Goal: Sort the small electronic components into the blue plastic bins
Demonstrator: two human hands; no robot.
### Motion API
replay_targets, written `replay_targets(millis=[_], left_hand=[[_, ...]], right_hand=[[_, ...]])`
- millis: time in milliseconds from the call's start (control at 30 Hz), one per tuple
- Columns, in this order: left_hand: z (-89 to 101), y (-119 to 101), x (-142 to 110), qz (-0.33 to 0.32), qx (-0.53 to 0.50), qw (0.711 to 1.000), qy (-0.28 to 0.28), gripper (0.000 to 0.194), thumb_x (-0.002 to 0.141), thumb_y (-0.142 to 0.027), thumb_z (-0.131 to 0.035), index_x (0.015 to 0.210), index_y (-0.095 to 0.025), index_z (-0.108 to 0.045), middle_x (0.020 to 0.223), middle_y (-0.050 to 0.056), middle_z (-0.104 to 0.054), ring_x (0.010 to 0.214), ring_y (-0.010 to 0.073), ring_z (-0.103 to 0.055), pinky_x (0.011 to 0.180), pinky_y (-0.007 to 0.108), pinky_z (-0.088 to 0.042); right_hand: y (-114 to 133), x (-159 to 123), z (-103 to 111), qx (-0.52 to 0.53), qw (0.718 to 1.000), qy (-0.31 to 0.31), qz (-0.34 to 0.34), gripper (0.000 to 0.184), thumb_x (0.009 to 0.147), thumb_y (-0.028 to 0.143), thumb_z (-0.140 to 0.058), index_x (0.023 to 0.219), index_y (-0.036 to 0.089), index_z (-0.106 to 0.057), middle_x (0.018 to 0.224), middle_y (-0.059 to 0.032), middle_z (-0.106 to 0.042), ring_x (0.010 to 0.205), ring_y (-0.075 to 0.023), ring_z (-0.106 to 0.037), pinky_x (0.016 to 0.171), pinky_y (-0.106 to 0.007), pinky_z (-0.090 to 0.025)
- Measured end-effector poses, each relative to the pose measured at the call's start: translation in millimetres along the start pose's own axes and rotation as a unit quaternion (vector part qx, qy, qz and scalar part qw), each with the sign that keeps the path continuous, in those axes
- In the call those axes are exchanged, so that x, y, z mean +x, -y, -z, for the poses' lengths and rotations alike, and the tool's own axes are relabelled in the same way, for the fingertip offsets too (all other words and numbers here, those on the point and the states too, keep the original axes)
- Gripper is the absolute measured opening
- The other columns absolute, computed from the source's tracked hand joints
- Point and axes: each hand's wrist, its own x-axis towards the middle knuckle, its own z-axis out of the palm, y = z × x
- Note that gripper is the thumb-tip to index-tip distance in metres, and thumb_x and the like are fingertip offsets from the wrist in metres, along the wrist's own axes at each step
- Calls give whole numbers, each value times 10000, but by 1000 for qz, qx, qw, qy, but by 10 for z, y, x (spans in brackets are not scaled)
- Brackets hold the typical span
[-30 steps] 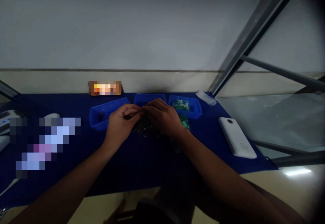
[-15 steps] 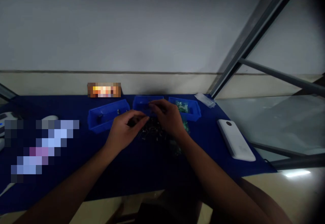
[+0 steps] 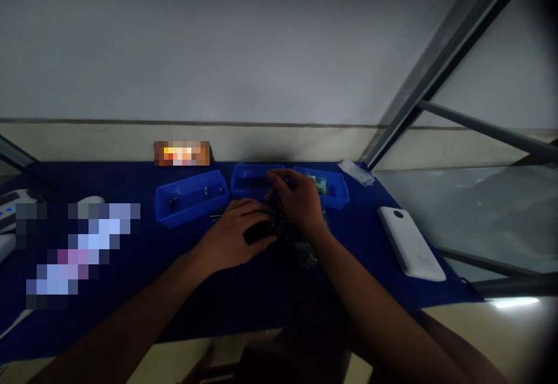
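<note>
A pile of small dark parts [image 3: 283, 230] lies on the blue-covered table, mostly hidden beneath my hands. My left hand [image 3: 238, 230] reaches onto its left side, thumb and fingers spread apart. Higher up, my right hand [image 3: 299, 198] is closed in a pinch at the front of the middle blue bin [image 3: 244, 178]. Whatever it pinches is too small and dark to name. The left blue bin [image 3: 189, 204] holds a few small metallic pieces. Green packets [image 3: 320, 183] lie in the right blue bin [image 3: 340, 189], partly behind my right hand.
Another shiny packet [image 3: 305, 253] lies near my right wrist. A white power bank-like block [image 3: 412, 244] sits at the right, and a clear plastic bag [image 3: 355, 172] at the back right corner. White devices [image 3: 17, 201] stand far left. A metal frame [image 3: 436, 76] rises on the right.
My left hand has gone from a near-closed pose to spread fingers on the pile, moving right and slightly down. My right hand stays pinched and has shifted slightly right.
</note>
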Motion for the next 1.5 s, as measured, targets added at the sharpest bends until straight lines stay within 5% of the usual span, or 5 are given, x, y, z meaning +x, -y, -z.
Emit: replay_targets(millis=[200, 500, 1000, 1333, 1500], left_hand=[[-9, 7, -3, 8, 11, 1000, 27, 373, 904, -385, -788, 1260, -296, -726, 1344, 54, -713, 1318, 303, -590, 1123, 501, -437], [-52, 81, -7, 0, 14, 1000, 11, 228, 972, -334, -710, 1192, -286, -749, 1215, 33, -768, 1223, 264, -647, 1052, 472, -473], [-36, 153, -6, 2, -4, 1000, -15, 183, 931, -202, -721, 1073, -288, -798, 1085, 22, -805, 1078, 241, -706, 989, 431, -525], [72, 116, 9, 130, -102, 980, -112, 185, 998, -346, -672, 1131, -294, -789, 1123, 20, -801, 1020, 217, -753, 932, 364, -580], [74, 181, -1, 211, -200, 940, -177, 253, 956, -422, -722, 1151, -273, -784, 1122, 45, -811, 1008, 237, -772, 908, 374, -607]], right_hand=[[-64, 71, -20, -64, 997, -17, 40, 260, 957, 463, -685, 976, 229, -797, 665, -8, -759, 608, -192, -729, 603, -278, -540], [-22, 45, 75, -146, 982, -69, 94, 403, 982, 560, -631, 794, 214, -715, 630, -15, -713, 570, -181, -663, 596, -297, -481], [-4, -18, 95, -174, 976, -40, 122, 374, 992, 520, -626, 809, 210, -728, 718, -19, -733, 639, -173, -659, 636, -286, -473], [-6, -49, 98, -184, 969, -29, 162, 250, 989, 417, -671, 872, 215, -759, 833, -29, -776, 737, -182, -705, 741, -300, -539], [-29, -83, 54, -157, 966, 71, 193, 167, 956, 252, -707, 1109, 240, -774, 1016, -10, -808, 917, -169, -754, 853, -286, -567]])
